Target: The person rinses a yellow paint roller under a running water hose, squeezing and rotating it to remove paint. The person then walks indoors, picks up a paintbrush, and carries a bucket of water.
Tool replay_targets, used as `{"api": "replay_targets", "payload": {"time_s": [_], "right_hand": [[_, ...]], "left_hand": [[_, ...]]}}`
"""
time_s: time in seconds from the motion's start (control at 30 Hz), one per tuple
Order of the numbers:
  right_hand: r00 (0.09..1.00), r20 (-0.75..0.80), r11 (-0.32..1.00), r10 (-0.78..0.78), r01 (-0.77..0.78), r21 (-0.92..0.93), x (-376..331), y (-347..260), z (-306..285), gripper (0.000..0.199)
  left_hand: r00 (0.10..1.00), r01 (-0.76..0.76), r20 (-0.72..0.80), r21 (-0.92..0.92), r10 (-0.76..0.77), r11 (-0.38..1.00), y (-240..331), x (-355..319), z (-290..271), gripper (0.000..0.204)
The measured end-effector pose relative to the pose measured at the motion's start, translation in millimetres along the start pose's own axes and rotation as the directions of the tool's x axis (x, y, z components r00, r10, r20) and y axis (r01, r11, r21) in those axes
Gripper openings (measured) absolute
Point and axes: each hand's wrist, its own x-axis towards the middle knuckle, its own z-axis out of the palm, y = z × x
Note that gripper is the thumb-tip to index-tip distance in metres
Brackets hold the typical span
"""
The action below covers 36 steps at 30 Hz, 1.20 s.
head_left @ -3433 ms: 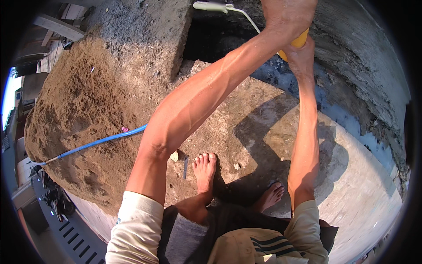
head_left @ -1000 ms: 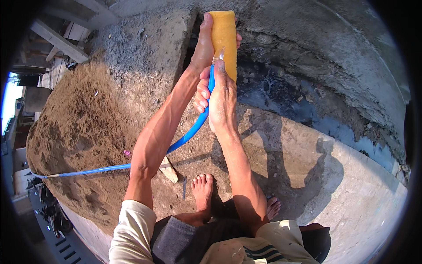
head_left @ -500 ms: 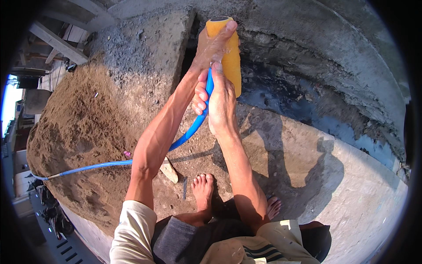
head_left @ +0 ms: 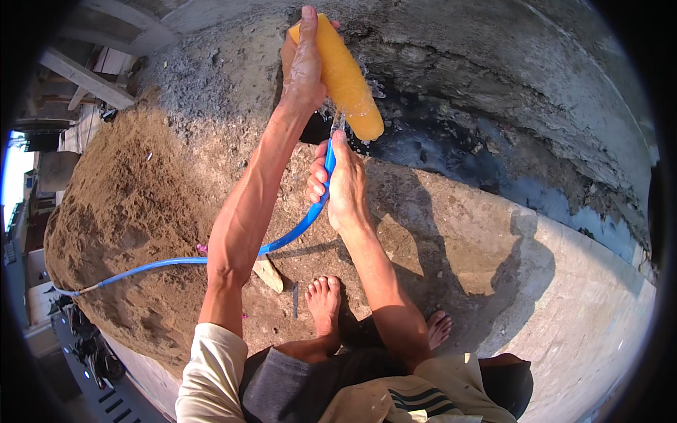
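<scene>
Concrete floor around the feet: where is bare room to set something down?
Bare: pale concrete right of the shadow, nearer than the wet channel. Crowded: left of the feet, with blue hose and sand pile; ahead, where left hand holds yellow cylinder, right hand hose.

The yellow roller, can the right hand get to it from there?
Probably yes: the right hand is close to the roller, with only water seen between, though it's holding the hose.

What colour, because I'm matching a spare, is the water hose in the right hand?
The water hose is blue; it shows best in the head view.
</scene>
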Motion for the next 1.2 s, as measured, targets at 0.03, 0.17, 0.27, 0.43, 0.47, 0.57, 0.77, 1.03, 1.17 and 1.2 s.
{"api": "replay_targets", "payload": {"time_s": [0.03, 0.17, 0.27, 0.43, 0.47, 0.57, 0.77, 1.03, 1.17, 1.2], "right_hand": [[0.999, -0.044, 1.0, -0.003, 0.002, -0.014, 2, 3, -11, 0.049], [0.999, -0.051, 0.998, 0.02, -0.023, -0.055, 2, 14, -12, 0.048], [0.997, 0.068, 1.0, -0.02, 0.02, -0.003, -2, -3, 5, 0.049], [0.977, 0.192, 0.996, -0.087, 0.089, -0.005, -5, -36, 44, 0.051], [0.972, 0.217, 0.995, -0.095, 0.097, 0.001, -5, -38, 47, 0.051], [0.977, 0.194, 0.996, -0.09, 0.092, 0.0, -1, -37, 40, 0.051], [0.996, 0.088, 1.0, -0.007, 0.009, -0.017, 0, -7, 5, 0.051], [0.999, -0.036, 0.997, -0.019, 0.016, -0.074, -5, 3, -16, 0.051], [0.982, 0.156, 0.994, -0.104, 0.109, -0.027, -6, -22, 31, 0.049], [0.976, 0.186, 0.992, -0.116, 0.123, -0.022, -5, -28, 36, 0.049]], "left_hand": [[0.999, 0.013, -0.045, 0.017, -0.013, 1.0, 0, 2, 7, 0.055], [0.993, -0.104, -0.047, 0.094, 0.108, 0.99, 8, 10, -4, 0.049], [1.0, -0.004, -0.023, 0.009, 0.005, 1.0, 6, 2, 3, 0.051], [0.994, 0.047, 0.094, -0.004, -0.046, 0.999, 16, -2, 1, 0.055], [0.987, 0.055, 0.15, -0.001, -0.055, 0.998, 17, -3, -4, 0.058], [0.984, 0.089, 0.157, -0.028, -0.084, 0.996, 14, 0, -5, 0.053], [0.989, 0.121, 0.115, -0.304, -0.09, 0.945, 15, 1, 11, 0.05], [0.979, 0.058, 0.204, -0.265, -0.003, 0.962, 24, 8, 13, 0.043], [0.961, 0.092, 0.272, -0.117, -0.058, 0.989, 23, -7, 3, 0.045], [0.958, 0.1, 0.278, -0.109, -0.066, 0.989, 20, -7, 4, 0.043]]}}
